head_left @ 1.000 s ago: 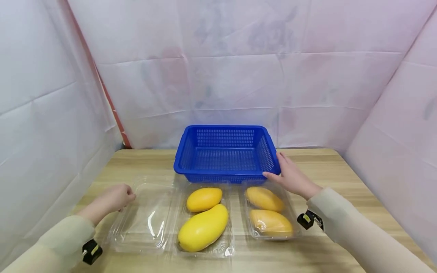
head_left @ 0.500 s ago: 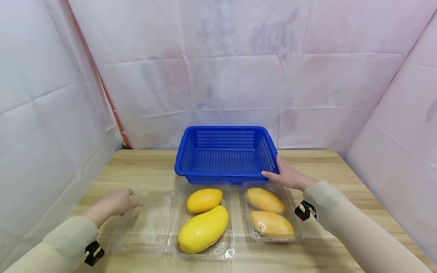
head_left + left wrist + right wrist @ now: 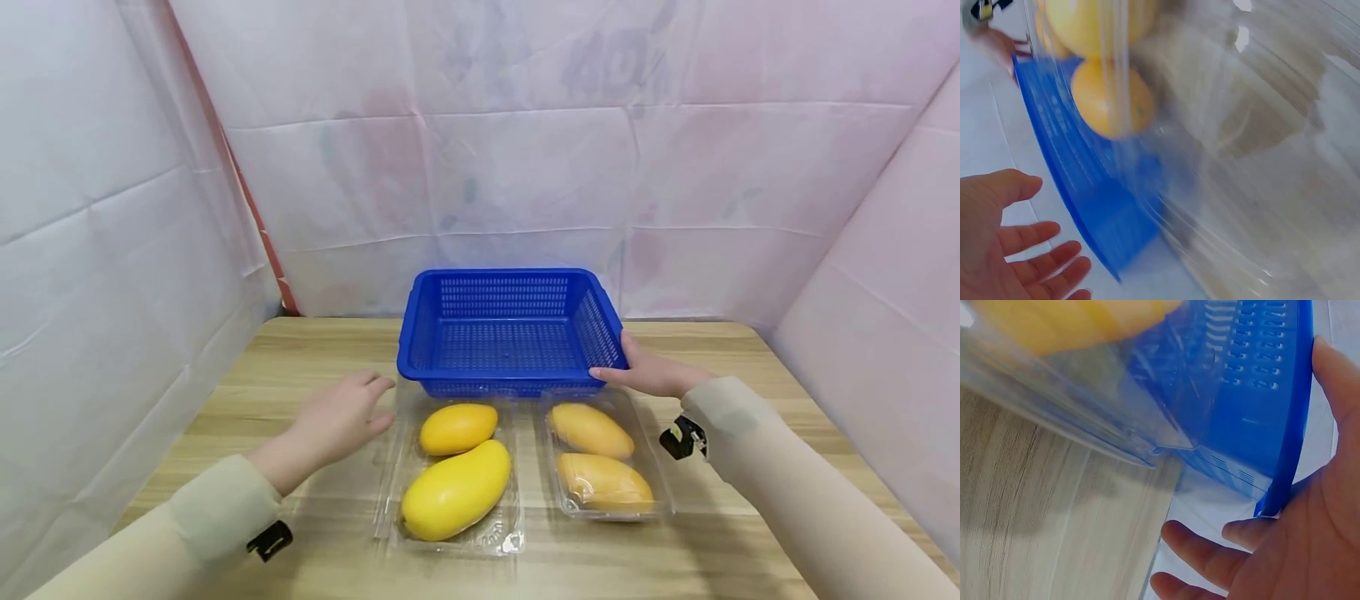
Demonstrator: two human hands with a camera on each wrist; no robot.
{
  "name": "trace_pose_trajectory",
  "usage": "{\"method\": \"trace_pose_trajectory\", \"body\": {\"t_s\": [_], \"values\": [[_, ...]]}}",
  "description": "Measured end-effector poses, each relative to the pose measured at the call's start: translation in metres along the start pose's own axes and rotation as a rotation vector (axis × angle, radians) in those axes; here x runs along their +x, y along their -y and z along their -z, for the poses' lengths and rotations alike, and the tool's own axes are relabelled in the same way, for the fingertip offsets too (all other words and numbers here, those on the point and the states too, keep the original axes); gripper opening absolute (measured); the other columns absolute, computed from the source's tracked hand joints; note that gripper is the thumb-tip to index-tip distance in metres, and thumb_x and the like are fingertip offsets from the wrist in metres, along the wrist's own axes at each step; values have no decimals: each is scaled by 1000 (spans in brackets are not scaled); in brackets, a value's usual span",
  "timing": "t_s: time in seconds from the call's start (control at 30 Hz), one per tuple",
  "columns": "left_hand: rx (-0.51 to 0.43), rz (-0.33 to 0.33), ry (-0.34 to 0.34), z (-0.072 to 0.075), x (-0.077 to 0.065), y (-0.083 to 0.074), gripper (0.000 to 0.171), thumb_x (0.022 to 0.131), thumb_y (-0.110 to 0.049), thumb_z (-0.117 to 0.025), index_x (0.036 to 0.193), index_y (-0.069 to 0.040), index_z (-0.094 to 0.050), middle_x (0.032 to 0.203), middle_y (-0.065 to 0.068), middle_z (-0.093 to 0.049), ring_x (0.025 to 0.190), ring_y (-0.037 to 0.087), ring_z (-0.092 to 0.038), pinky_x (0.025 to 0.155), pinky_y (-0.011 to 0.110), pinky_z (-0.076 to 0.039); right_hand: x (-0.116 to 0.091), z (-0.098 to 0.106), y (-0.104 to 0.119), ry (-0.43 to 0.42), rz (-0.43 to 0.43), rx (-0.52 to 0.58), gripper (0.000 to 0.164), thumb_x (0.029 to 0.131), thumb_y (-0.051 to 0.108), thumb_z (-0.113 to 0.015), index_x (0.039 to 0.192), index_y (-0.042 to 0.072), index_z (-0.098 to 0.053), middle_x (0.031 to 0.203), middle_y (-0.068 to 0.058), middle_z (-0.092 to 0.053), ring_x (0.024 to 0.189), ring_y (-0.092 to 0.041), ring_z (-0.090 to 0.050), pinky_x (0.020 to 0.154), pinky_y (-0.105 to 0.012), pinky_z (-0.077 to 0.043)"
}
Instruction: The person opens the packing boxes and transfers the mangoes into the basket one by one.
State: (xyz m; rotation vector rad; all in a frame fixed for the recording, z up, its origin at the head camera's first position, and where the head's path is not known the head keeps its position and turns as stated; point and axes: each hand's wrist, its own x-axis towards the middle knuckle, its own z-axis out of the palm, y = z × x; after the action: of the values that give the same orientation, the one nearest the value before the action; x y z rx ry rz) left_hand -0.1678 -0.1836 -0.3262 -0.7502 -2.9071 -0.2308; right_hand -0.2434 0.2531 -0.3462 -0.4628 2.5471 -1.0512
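Note:
My left hand (image 3: 337, 421), fingers spread and holding nothing, is over the left side of an unlidded clear plastic fruit box (image 3: 495, 537). The box's clear lid (image 3: 1254, 187) stands raised on its left side, between my hand and the fruit in the left wrist view. Inside sit a smaller orange-yellow mango (image 3: 459, 428) and a larger bright yellow mango (image 3: 457, 492). At the near right corner of a blue perforated basket (image 3: 510, 342), my right hand (image 3: 652, 371) rests with its thumb on the rim and relaxed fingers along the side.
A second clear box (image 3: 660, 500), its lid down, holds two paler mangoes (image 3: 603, 483) to the right. Both boxes stand in front of the basket on a wooden table (image 3: 322, 342). Pale cloth walls (image 3: 525, 183) enclose the back and sides.
My left hand has moved right from the outer edge of the flat lid, its fingers opening out. The lid has swung up towards the box. My right hand stays at the basket.

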Motion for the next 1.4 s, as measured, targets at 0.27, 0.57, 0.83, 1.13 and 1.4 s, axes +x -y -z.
{"method": "trace_pose_trajectory", "body": {"t_s": [0.27, 0.57, 0.83, 1.13, 1.4], "values": [[28, -152, 88, -10, 18, -33, 40, 84, -28, -69, 117, -6, -62, 109, 7, -60, 95, 22, -59, 78, 38, -51, -6, 2, 10, 48, -91, -47, 106, 91, 52, -50, 139, -4, 26, 147, -33, 14, 134, -49, 4, 102, -65, -8], [51, -220, 244, -32, 36, -51, 46, 86, -32, -66, 125, -9, -56, 114, 8, -55, 96, 23, -56, 77, 38, -51, -9, 7, 14, 102, -166, -73, 107, 92, 54, -47, 137, -4, 30, 144, -33, 23, 133, -50, 9, 102, -66, -6], [81, -216, 275, -43, 45, -53, 52, 85, -33, -67, 131, -13, -52, 114, 8, -54, 96, 23, -54, 75, 39, -50, -6, 6, 16, 147, -208, -63, 107, 92, 56, -45, 135, -2, 33, 144, -30, 27, 133, -48, 12, 102, -65, -5], [89, -185, 363, -44, 53, -60, 60, 86, -34, -66, 139, -17, -44, 128, 13, -50, 109, 30, -53, 86, 43, -48, -12, 8, 16, 140, -220, -34, 107, 92, 56, -45, 135, -2, 35, 143, -31, 28, 133, -49, 12, 102, -66, -4], [27, -161, 396, -50, 53, -60, 59, 88, -34, -64, 141, -19, -41, 128, 13, -49, 112, 30, -52, 91, 44, -44, -10, 6, 18, 138, -206, -33, 108, 91, 55, -47, 135, -3, 33, 143, -32, 26, 133, -49, 10, 102, -65, -5]]}}
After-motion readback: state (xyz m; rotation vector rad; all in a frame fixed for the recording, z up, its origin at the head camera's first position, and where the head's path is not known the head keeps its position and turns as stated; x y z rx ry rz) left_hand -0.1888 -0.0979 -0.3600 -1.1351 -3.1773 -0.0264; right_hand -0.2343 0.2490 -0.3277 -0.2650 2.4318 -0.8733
